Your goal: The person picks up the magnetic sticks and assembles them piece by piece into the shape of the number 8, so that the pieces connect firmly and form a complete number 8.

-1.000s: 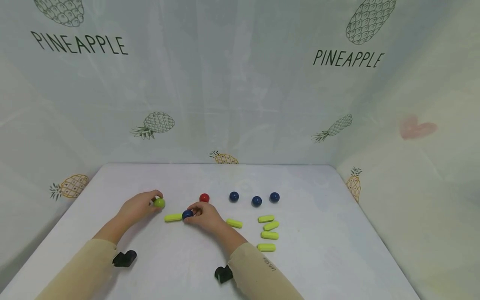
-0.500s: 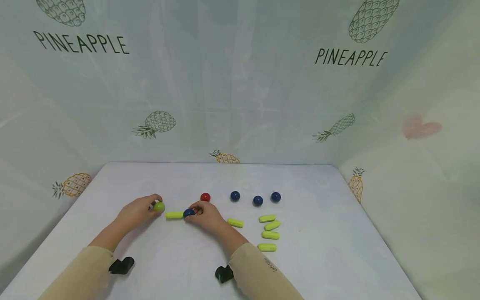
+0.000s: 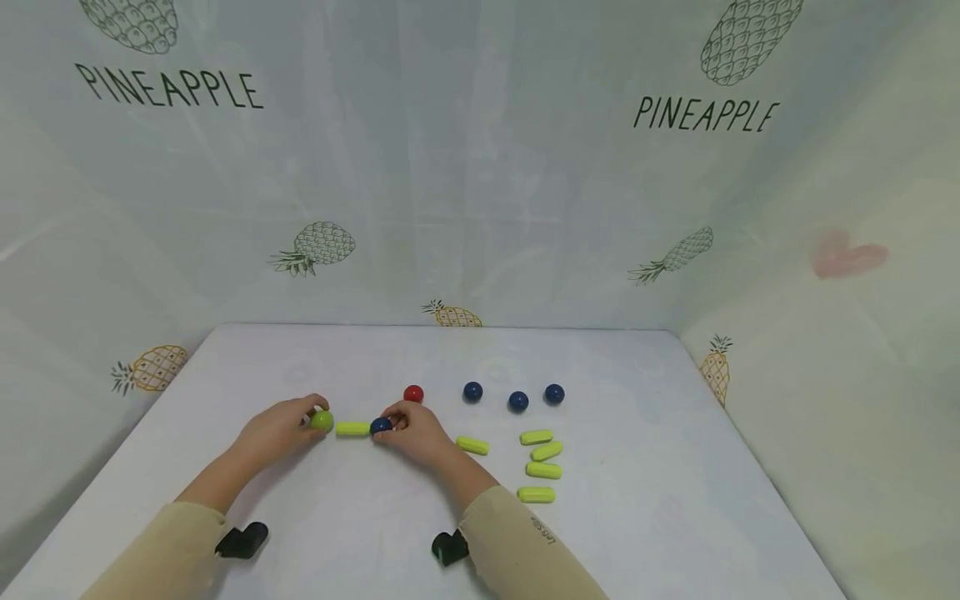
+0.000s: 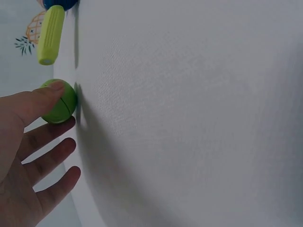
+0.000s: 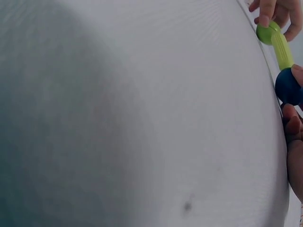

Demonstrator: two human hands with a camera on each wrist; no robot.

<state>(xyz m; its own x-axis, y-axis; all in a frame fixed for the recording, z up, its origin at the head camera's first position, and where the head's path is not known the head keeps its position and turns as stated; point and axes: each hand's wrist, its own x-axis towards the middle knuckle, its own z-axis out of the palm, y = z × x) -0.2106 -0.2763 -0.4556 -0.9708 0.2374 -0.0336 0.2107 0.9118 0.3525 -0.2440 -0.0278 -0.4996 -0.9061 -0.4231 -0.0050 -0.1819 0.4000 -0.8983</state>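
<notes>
My left hand (image 3: pixel 276 432) pinches a green ball (image 3: pixel 322 420) between thumb and fingertips. In the left wrist view its other fingers are spread, and a small gap shows between the green ball (image 4: pixel 59 106) and the end of a yellow-green rod (image 4: pixel 51 38). My right hand (image 3: pixel 420 435) holds a dark blue ball (image 3: pixel 381 426) whose left side meets the rod (image 3: pixel 352 428). Rod and blue ball look joined, lying in line with the green ball. The right wrist view catches the blue ball (image 5: pixel 287 86) at its right edge, partly covered by fingers.
Behind the right hand sits a red ball (image 3: pixel 413 393). Several blue balls (image 3: pixel 518 402) lie to its right. Loose yellow-green rods (image 3: pixel 543 471) are scattered right of the right forearm on the white table (image 3: pixel 645 500). A pineapple-print curtain (image 3: pixel 480 183) hangs behind.
My left hand has brought the green ball nearer to me, into line with the rod's free end. The rod has swung slightly, its left end away from me. My right hand stays nearly still.
</notes>
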